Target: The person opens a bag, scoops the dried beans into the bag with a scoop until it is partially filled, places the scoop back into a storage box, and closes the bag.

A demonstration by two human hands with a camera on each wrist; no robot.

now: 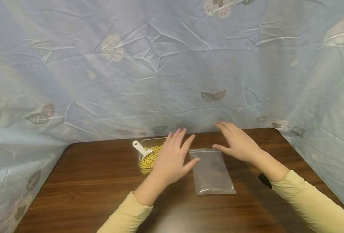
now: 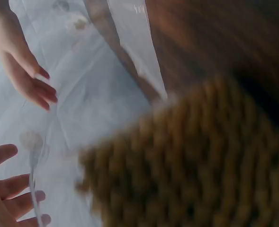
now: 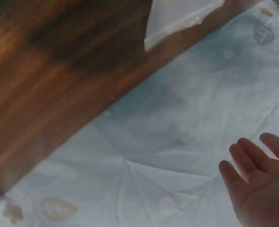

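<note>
Yellow soybeans [image 1: 149, 160] fill a clear plastic container [image 1: 139, 163] on the wooden table, and a white scoop [image 1: 140, 148] leans in them with its handle up to the left. My left hand [image 1: 172, 158], fingers spread, is over the container's right side and hides part of it. Flat on the table lies a clear zip bag [image 1: 211, 173], its zip end away from me. Beyond the bag's upper right corner, my right hand [image 1: 237, 142] has its fingers extended and holds nothing. In the left wrist view the beans [image 2: 191, 161] fill much of the frame, blurred.
The dark brown wooden table [image 1: 93, 181] is bordered at the back and sides by a pale blue patterned cloth [image 1: 172, 81]. Table surface shows left of the container and in front of the bag. A black band [image 1: 265, 180] is at the right wrist.
</note>
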